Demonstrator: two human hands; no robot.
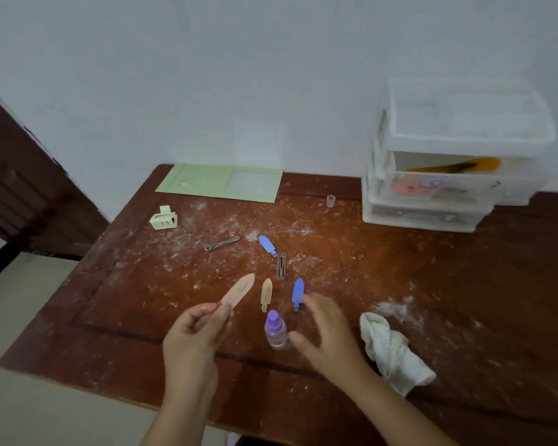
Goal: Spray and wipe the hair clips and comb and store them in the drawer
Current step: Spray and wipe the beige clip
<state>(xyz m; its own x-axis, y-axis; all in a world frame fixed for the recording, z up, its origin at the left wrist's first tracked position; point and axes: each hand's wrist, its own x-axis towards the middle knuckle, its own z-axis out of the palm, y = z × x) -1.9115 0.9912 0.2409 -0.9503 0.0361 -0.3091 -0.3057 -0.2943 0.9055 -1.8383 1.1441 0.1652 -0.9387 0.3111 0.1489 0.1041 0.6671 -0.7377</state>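
Observation:
My left hand (196, 329) pinches a long tan hair clip (240, 290) and holds it above the table. My right hand (326, 333) hovers with fingers spread beside the small spray bottle (275, 330) with a purple cap, which stands upright; whether it touches the bottle I cannot tell. On the table lie a beige clip (266, 293), two blue clips (298, 293) (267, 244), a brown snap clip (281, 266), a grey metal clip (221, 244) and a pale green claw clip (164, 217). A white cloth (393, 350) lies crumpled to the right.
A clear plastic drawer unit (455, 175) stands at the back right, its drawers closed and partly filled. A green card folder (221, 181) leans at the back. A small clear cap (331, 201) stands near the drawers. The brown wooden table (464, 300) is scratched and dusty.

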